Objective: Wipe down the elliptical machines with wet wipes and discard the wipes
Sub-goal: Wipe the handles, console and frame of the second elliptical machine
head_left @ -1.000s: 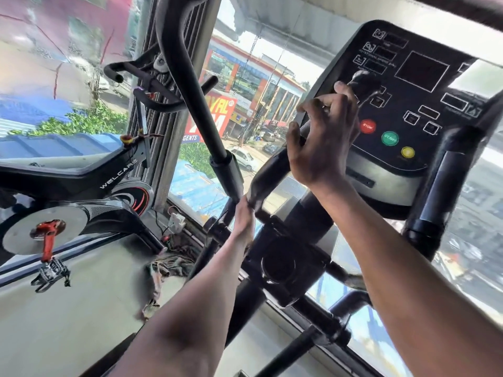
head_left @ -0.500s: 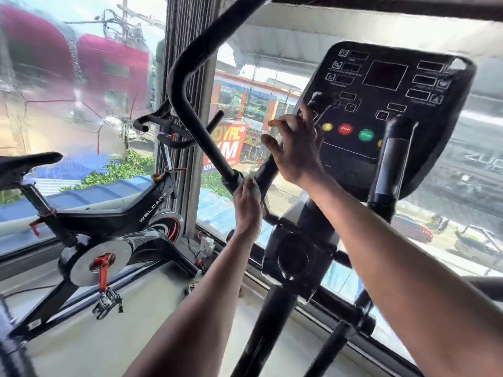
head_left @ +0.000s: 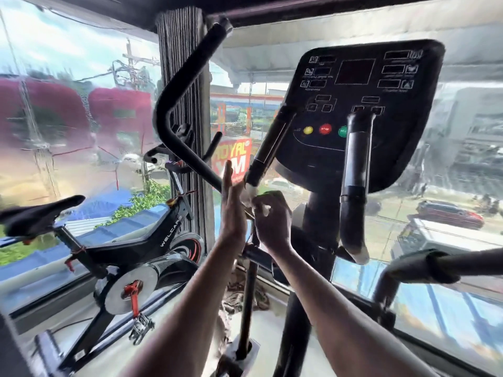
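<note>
Both hands are up in front of the elliptical machine's console, just below its lower left corner. The left hand stands flat and upright, fingers straight and together, palm turned toward the right hand, holding nothing that shows. Right beside it, the right hand is curled, its fingers bunched around a white wet wipe, and the wipe pokes up out of the fist against the lower end of the short inner handlebar that slants up toward the console's left edge. How much of the wipe sits inside the fist is hidden.

On the console, three round buttons sit in a row: yellow, red and green, the green one partly covered by the second inner handlebar rising in front of the panel. Left of the console, the long curved moving arm sweeps up past a ribbed window pillar. Further left of the console, by the window, stands a black spin bike with a silver flywheel and red crank. Low and right of the console, another black grip juts in from the edge.
</note>
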Motion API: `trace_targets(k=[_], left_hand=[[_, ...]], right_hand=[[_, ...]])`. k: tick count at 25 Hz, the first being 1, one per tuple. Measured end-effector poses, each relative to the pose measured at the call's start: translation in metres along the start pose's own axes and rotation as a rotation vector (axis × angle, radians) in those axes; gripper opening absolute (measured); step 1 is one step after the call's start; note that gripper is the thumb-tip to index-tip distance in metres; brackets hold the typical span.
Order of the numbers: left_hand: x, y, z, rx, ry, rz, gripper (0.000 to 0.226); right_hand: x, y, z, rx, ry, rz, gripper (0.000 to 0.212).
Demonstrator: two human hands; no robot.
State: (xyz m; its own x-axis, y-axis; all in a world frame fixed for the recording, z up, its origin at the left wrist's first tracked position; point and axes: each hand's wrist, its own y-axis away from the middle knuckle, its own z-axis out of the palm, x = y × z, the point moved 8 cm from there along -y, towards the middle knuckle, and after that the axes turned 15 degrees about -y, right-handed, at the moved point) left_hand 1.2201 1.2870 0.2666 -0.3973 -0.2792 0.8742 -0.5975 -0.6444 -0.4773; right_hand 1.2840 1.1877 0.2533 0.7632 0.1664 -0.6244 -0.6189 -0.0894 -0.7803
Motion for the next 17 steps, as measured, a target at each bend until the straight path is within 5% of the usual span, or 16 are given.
trace_targets(k=[3, 8, 12, 17], left_hand=[[-0.004, -0.024, 0.003, -0.009, -0.222, -0.050, 0.054], [-0.031, -0.047, 0.014, 0.034, -0.189, -0.220, 0.070], [-0.035, -0.044, 0.012, 0.179, -0.187, -0.246, 0.061], [-0.033, -0.047, 0.011, 0.276, -0.085, -0.160, 0.045]], right_hand=[[0.019, -0.009, 0.001, 0.101, -0.132, 0.277, 0.020], [0.035, 0.011, 0.018, 0.012, -0.051, 0.185, 0.017], [0.087, 0.006, 0.013, 0.033, 0.021, 0.467, 0.020], [0.057, 0.031, 0.025, 0.119, -0.091, 0.102, 0.019]])
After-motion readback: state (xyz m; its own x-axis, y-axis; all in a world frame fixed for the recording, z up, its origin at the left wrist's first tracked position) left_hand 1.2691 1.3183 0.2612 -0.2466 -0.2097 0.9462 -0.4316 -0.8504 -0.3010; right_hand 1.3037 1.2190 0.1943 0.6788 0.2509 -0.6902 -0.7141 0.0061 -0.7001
